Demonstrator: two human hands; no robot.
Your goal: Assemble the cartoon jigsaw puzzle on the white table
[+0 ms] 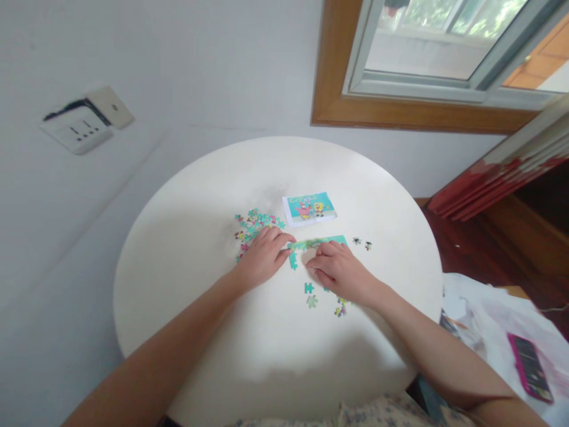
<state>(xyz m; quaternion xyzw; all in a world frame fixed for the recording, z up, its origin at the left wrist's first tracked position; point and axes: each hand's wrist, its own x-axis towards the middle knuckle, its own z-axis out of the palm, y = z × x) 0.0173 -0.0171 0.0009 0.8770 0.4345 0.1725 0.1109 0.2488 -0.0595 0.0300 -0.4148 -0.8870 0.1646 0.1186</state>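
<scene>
A partly joined jigsaw puzzle lies on the round white table, its top strip and a short left side linked in turquoise. My left hand rests at its upper left corner, thumb and index finger apart and touching the edge there. Part of a heap of loose puzzle pieces is hidden by this hand. Over the inside of the puzzle, my right hand is closed with thumb and fingertips together; anything between them is too small to make out. It covers some of the top strip. Loose turquoise pieces lie below.
Behind the puzzle is a picture card with cartoon figures. Two pieces lie to the right, and a few more near my right wrist. A phone rests on white plastic right of the table. A wall stands behind.
</scene>
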